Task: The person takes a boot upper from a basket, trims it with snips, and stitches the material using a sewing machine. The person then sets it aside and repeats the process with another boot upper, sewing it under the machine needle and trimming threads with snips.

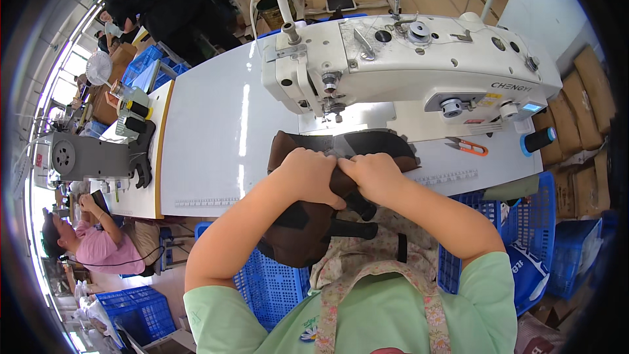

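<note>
A dark brown and black sewn piece point(298, 223) lies over the front edge of the sewing table, its upper part on the table and its lower part hanging over my lap. My left hand point(306, 172) grips the piece near its middle, with the thumb pointing down. Right beside it, my right hand point(373, 176) is closed on the same piece, the two hands nearly touching. Dark rolled parts point(354, 228) stick out below the hands. Just beyond the piece stands a white sewing machine point(406, 69), its needle area point(333, 108) apart from the cloth.
Orange-handled thread snips point(468, 146) and a dark thread spool point(538, 141) lie on the right of the white table point(203, 124). Blue baskets point(272, 282) stand below. On the left, a person in pink point(108, 242) sits by another machine point(92, 156).
</note>
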A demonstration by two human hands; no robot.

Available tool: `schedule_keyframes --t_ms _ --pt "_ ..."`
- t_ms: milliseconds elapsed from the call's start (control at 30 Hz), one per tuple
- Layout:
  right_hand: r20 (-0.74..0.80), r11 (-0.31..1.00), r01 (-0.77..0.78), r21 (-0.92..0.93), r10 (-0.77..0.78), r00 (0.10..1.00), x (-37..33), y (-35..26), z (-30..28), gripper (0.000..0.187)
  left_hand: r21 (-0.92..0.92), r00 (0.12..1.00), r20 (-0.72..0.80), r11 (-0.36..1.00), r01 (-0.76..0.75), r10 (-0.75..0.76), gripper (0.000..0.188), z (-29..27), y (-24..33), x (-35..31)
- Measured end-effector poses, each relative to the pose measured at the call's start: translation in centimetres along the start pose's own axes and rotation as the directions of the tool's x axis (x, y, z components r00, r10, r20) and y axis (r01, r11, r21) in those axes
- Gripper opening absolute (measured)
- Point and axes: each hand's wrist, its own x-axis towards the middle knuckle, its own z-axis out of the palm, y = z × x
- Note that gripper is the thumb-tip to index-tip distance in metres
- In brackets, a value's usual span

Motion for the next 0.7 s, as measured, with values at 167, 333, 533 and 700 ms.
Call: schedule_keyframes --t_ms 167,333,533,700 --pt "0.230 0.880 0.008 0.476 -0.133 0.964 0.5 3.8 -3.3 0.033 -0.014 0.991 -0.127 0.999 -0.031 0.028 0.079 0.5 0.2 -0.4" --pt "0.025 0.911 -0.191 0.366 0.196 0.980 4.9 6.2 -0.3 0.040 -0.015 0.986 -0.161 0.999 -0.038 0.035 0.078 1.0 0.4 -0.4" --pt "0.067 0.925 -0.353 0.139 0.347 0.935 6.3 6.0 1.7 0.045 -0.042 0.992 -0.126 0.999 -0.019 0.013 0.087 0.7 -0.8 -0.2" --pt "0.025 0.892 -0.389 0.232 0.394 0.919 6.5 6.2 1.0 0.043 -0.013 0.996 -0.089 1.000 -0.007 0.006 0.097 -0.9 -1.9 0.0"
